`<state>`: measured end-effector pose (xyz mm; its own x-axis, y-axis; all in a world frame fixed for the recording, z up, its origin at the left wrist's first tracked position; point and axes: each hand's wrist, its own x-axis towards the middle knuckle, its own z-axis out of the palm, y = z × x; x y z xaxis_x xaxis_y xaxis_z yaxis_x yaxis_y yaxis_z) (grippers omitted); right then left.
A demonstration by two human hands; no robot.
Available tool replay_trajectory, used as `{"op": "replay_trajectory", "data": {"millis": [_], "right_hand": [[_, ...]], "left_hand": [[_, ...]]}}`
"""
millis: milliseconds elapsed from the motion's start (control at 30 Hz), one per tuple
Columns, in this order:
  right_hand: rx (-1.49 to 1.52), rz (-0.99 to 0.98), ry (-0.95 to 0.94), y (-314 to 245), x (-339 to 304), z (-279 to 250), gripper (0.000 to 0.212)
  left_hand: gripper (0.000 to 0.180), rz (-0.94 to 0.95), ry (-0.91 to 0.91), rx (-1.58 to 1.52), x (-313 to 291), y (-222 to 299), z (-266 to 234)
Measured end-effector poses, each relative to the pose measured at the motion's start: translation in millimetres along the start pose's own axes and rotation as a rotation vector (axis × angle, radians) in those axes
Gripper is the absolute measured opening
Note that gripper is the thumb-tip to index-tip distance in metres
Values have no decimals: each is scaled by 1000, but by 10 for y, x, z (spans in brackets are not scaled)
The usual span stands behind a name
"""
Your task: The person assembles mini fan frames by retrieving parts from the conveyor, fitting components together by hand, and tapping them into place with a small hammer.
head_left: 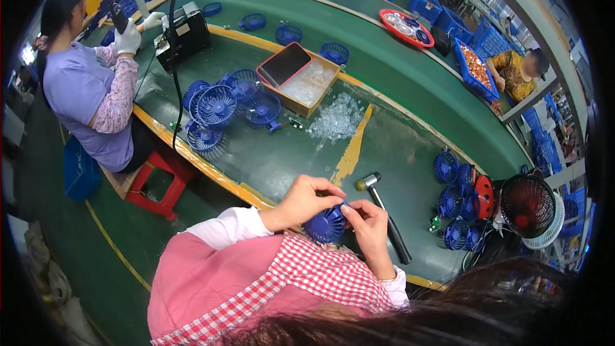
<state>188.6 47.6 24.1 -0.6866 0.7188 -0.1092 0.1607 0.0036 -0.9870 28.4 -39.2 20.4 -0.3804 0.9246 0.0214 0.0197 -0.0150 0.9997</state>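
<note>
A small blue fan (325,225) with a ribbed round cage is held near the table's front edge, close to my apron. My left hand (306,202) grips its upper left side, fingers curled and closed. On the other side my right hand (368,221) pinches its top right between thumb and fingers. The fingertips of both hands almost meet at the top; whatever small part lies between them is hidden. A hammer (387,214) with a black handle lies just right of my right hand. Beyond my hands a pile of clear plastic pieces (336,117) rests on the green table (301,160).
Several blue fans (214,106) are heaped beside a shallow carton (314,83) with a phone (284,64) on it. More blue fans (451,200) stand at right, near a dark-caged fan (527,205). A green conveyor (397,57) runs behind. A gloved co-worker (90,90) sits at left.
</note>
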Motion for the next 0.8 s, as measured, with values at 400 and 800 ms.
{"op": "replay_trajectory", "data": {"millis": [400,800], "right_hand": [[-139,-47,-200,-267,226,-57,17],[-921,-424,350,-827,2074,-1125,20]], "left_hand": [[15,-223,-214,-204,185,209,-208],[20,-51,-377,164,532,-238,-199]]}}
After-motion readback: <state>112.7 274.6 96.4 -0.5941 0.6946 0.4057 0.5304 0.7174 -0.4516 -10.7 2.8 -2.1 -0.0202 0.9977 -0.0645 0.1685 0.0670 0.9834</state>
